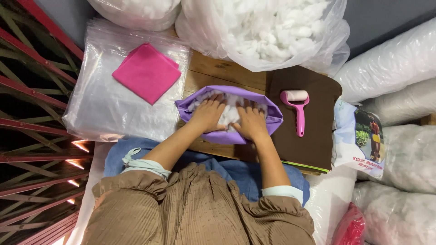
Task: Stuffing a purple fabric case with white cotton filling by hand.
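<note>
Pink lint roller [296,107] on brown cloth [313,136] just beside, pink cloth [146,71] on plastic bags [109,106], left hand [208,113] and right hand [250,121] flat, fingers spread, pressing white stuffing [230,114] inside purple fabric cover [227,136]

purple cover [227,136] | open-mouthed, flat on table | white stuffing [230,113] inside

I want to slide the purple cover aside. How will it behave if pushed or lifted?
The purple cover looks like thin fabric, so probably floppy. It holds loose white stuffing, so likely light and squashy. Its mouth is open under the left hand and right hand; tilting may spill stuffing.
</note>
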